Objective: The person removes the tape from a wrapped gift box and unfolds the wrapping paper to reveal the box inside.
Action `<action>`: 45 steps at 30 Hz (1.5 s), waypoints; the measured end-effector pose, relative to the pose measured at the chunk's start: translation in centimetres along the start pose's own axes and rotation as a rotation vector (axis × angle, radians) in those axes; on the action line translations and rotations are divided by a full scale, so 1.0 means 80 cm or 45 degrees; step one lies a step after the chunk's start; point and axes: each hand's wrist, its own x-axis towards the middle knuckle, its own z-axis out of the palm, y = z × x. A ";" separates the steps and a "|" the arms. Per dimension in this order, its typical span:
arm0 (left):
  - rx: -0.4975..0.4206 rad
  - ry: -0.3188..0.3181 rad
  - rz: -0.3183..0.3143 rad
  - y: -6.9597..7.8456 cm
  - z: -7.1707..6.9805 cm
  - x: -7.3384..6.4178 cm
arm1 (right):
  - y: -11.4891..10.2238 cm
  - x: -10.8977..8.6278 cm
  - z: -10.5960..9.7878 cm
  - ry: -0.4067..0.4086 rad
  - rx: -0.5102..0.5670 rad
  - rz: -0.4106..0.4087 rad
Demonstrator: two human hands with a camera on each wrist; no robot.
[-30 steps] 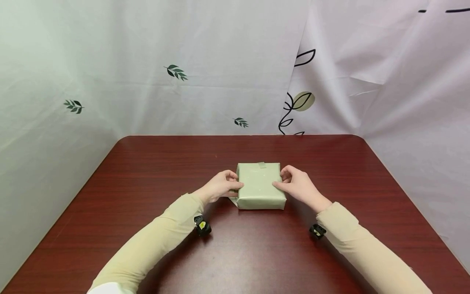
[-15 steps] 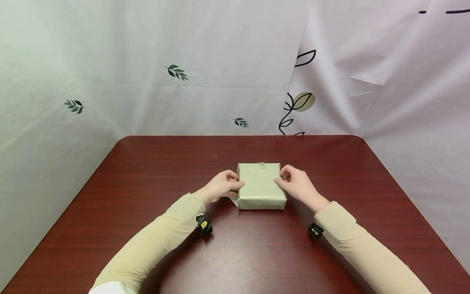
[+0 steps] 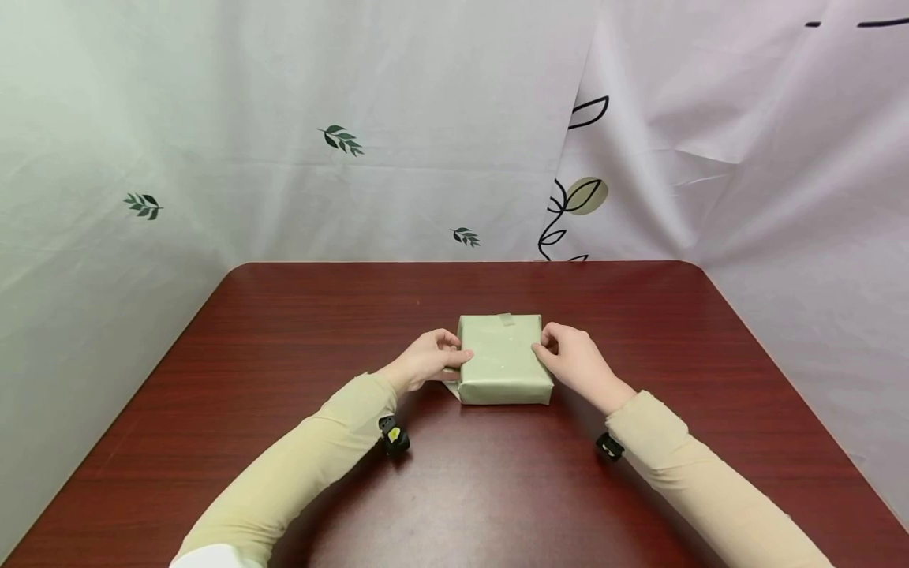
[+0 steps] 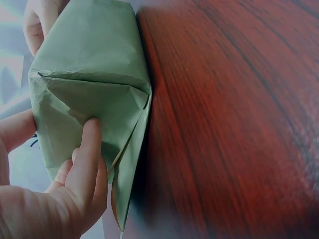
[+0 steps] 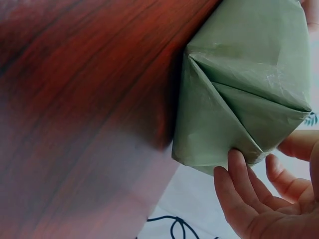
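Observation:
A box wrapped in pale green paper lies flat on the dark red table, with a small strip of tape at its far top edge. My left hand holds its left end, thumb on top. In the left wrist view the fingers press into the tucked-in paper, and a loose pointed flap sticks out below. On the opposite end my right hand has its thumb at the top edge. Its fingertips touch the folded triangular paper of that end.
The wood-grained table reaches back to a white curtain printed with leaves. Black wrist cameras hang under both beige sleeves.
My right hand's thumb has slid slightly outward toward the box's right edge, and its fingers have shifted a little. The left hand and the box stay almost still.

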 end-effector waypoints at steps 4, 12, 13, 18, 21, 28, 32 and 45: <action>0.002 -0.005 0.002 0.001 0.001 -0.001 | 0.001 0.000 -0.002 -0.007 -0.004 -0.004; -0.006 -0.004 0.004 0.001 0.002 0.000 | 0.010 0.001 -0.012 -0.124 0.115 0.119; -0.009 -0.003 0.003 0.001 0.002 0.000 | 0.012 0.002 -0.014 -0.143 0.139 0.144; -0.022 0.003 -0.005 0.001 0.001 0.001 | 0.025 0.003 -0.019 -0.211 0.323 0.236; -0.026 0.001 0.001 0.000 0.000 0.002 | 0.032 0.003 -0.020 -0.258 0.532 0.283; -0.024 -0.010 0.006 -0.001 0.000 0.002 | 0.043 0.001 -0.020 -0.332 0.871 0.354; -0.026 -0.019 0.014 -0.001 0.001 0.001 | 0.047 0.001 -0.018 -0.343 0.956 0.339; -0.046 -0.012 0.003 -0.002 0.000 0.002 | 0.056 0.001 -0.018 -0.384 0.699 0.162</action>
